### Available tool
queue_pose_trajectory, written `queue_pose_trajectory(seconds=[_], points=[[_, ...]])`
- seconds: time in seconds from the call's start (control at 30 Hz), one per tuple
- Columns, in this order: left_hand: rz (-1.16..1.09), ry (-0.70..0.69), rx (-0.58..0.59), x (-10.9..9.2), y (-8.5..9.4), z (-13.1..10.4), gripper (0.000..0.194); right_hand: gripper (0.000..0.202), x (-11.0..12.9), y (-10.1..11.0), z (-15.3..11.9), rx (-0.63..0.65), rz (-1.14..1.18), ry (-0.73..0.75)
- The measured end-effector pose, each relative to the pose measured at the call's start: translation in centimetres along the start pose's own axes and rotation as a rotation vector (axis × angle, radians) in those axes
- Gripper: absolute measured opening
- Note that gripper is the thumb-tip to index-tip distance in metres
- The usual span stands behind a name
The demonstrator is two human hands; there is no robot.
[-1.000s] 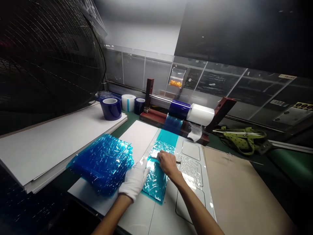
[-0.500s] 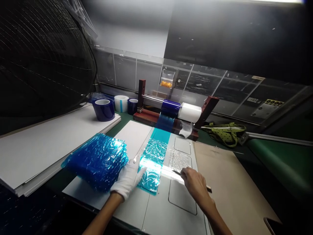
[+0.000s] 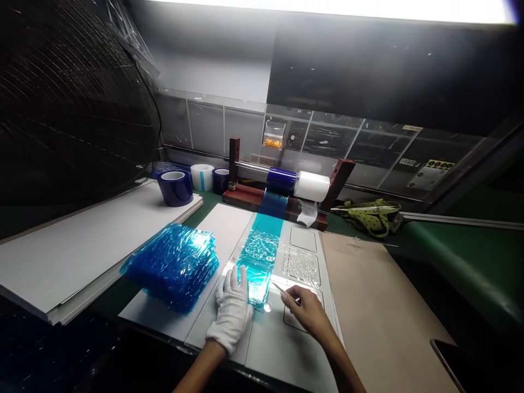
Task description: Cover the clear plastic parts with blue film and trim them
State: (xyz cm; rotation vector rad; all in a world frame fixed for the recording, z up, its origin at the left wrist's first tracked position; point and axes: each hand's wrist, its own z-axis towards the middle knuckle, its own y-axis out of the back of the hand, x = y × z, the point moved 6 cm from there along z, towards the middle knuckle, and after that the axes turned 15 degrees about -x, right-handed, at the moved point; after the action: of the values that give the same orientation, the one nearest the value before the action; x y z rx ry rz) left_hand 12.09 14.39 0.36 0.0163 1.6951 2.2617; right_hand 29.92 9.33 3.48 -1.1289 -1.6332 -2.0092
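Note:
My left hand (image 3: 232, 308), in a white glove, lies on the white board (image 3: 213, 333) with its fingers stretched toward the lower left edge of a blue film strip (image 3: 264, 245). The strip runs down from a dark blue roll (image 3: 281, 181) on a rod. My right hand (image 3: 307, 308) is bare and pinches a thin, pointed blade-like tool (image 3: 279, 289), its tip near the strip's right edge. A crinkled clear film piece (image 3: 302, 266) lies right of the strip. Left of my gloved hand sits a thick stack of blue film sheets (image 3: 176, 267).
A white roll (image 3: 312, 186) shares the dark red stand (image 3: 254, 200). Loose rolls (image 3: 175, 188) stand back left on white boards (image 3: 98, 234). A large fan (image 3: 77, 103) is at the left. A brown board (image 3: 380, 305) and a green pouch (image 3: 368, 215) are at the right.
My left hand has moved right, away from the blue stack, with its fingers pointing up the board. My right hand has shifted left, bringing the tool tip to the strip's edge. The view has shifted slightly.

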Motion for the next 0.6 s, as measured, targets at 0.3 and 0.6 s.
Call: queue_pose_trajectory(seconds=[0.3,0.6], points=[[-0.105,0.117,-0.026,1.6,1.1,-0.2,0.099,0.045,2.7,-6.2,0.7,-0.011,0.547,-0.220],[-1.238,0.527,0.110,4.8,8.1,-1.5,0.076,0.042,4.6,0.4,-3.9,0.072,0.743,-0.228]])
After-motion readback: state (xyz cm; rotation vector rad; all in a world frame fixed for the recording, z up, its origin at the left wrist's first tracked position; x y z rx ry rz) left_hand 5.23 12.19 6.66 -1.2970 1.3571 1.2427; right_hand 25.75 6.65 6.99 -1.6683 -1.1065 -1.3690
